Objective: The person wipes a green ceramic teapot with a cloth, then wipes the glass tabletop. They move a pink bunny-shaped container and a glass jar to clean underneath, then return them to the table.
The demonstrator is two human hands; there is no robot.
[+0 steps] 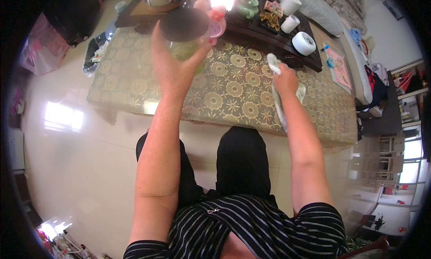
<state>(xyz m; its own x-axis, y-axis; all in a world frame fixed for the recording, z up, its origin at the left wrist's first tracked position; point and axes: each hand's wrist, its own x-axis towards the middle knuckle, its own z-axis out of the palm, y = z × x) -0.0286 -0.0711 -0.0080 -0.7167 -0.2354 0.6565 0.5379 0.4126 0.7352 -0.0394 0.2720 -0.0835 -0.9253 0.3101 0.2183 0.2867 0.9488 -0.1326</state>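
My left hand is wrapped around a clear container with a dark round lid, thumb and fingers spread on its two sides. Motion blurs both hand and container, and whether its base touches the table cannot be told. In my right hand a white cloth is bunched, and its lower end hangs past the table's front edge. Beneath both hands lies a flower-patterned tablecloth under a glossy cover.
On the dark wooden tray stand a steel bowl, a green ceramic jug, white paper rolls and a white round roll. A pink picture sheet lies at right. A lined waste bin stands left.
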